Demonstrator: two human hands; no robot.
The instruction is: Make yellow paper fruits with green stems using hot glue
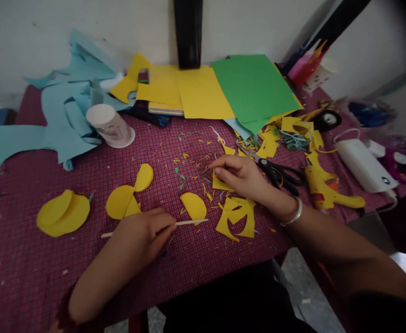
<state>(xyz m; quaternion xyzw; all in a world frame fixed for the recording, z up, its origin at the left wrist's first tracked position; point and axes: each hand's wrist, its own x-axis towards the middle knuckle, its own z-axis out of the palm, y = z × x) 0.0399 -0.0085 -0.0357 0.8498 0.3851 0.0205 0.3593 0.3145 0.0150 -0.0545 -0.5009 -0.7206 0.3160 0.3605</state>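
Gripping the stick (192, 222) in my left hand (150, 229) toward its right end, probably for steadiness, I hold it across a disc's (193, 205) near edge, while my right hand (237, 178) pinches narrowly by a scrap (221, 185) farther right, on what I cannot tell.

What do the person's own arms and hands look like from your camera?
Both hands, left and right, are ungloved, and both forearms are bare. A slim, silver-coloured bracelet circles the right wrist. Something dark sits near the left elbow, too dim to identify.
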